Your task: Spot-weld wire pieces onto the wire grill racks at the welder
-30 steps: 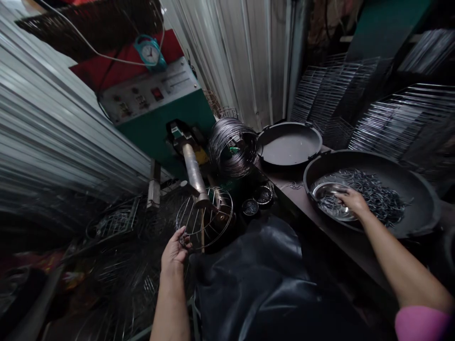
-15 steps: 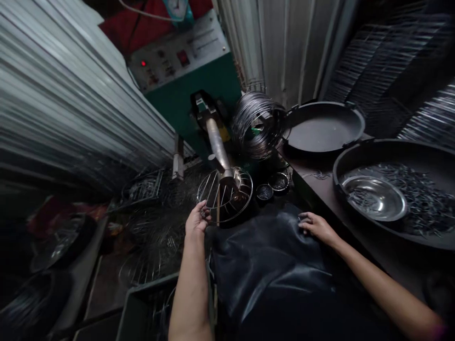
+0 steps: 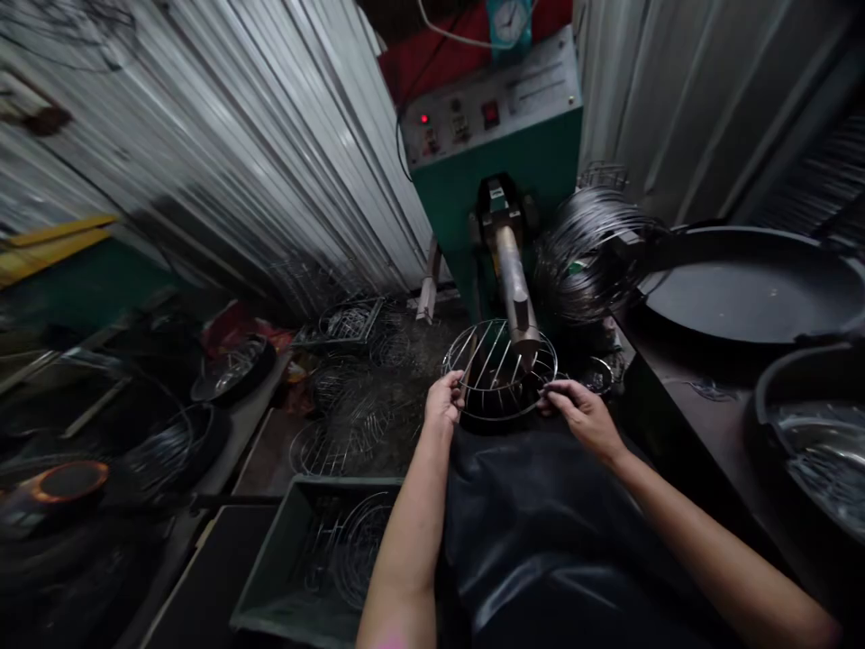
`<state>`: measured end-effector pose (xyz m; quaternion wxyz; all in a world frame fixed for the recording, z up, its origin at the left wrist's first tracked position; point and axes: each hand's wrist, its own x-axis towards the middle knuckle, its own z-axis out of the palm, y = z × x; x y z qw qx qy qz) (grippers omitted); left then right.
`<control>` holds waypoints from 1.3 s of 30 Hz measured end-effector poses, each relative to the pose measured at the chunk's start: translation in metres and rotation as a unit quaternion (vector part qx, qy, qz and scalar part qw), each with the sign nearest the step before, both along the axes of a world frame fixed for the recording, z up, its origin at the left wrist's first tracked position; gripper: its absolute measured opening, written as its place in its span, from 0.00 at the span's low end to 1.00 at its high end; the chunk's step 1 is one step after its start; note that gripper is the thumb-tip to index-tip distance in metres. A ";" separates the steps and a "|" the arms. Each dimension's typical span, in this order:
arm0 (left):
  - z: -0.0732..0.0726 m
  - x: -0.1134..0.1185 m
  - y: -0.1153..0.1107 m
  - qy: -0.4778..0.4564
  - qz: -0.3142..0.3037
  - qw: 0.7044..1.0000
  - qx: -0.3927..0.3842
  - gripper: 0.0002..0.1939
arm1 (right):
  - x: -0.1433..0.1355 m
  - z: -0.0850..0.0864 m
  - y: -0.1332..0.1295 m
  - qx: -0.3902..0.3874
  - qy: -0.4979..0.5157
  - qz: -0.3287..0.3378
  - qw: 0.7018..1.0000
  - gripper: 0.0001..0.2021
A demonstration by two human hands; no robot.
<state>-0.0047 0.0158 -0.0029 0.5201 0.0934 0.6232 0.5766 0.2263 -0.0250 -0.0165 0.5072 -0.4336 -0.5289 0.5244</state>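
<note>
Silvery round wire rack under the spot welder's upper arm; pinched at the near-left rim by left hand; right hand at the opposite rim, grip impossible to tell; hold level, fingertips clear of the arm's tip.

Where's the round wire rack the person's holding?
In the head view, the round wire rack is just right of and below the centre, between the left hand and the right hand, by the tip of the thick metal arm.
</note>
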 end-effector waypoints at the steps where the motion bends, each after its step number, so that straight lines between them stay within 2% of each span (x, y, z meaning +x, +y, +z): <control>1: -0.001 0.000 0.000 0.003 0.002 1.000 0.006 0.12 | -0.008 -0.002 0.006 0.004 -0.027 0.011 1.000 0.16; 5: -0.004 -0.001 0.001 0.014 -0.006 0.999 0.041 0.13 | -0.018 -0.009 0.021 0.005 -0.131 0.036 0.991 0.13; 10: -0.005 0.001 0.001 0.031 0.002 0.997 0.077 0.16 | -0.014 -0.006 0.024 0.010 -0.183 0.061 0.981 0.11; 19: -0.010 0.007 0.001 0.031 0.003 0.996 0.085 0.19 | -0.015 -0.008 0.021 0.006 -0.137 0.032 0.990 0.13; 29: -0.010 0.013 -0.001 0.013 0.010 0.995 0.093 0.20 | -0.009 0.003 0.020 0.030 -0.189 0.015 0.981 0.13; 39: -0.015 0.011 0.004 0.015 0.021 0.996 0.082 0.18 | -0.009 -0.003 0.026 0.029 -0.183 0.017 0.983 0.12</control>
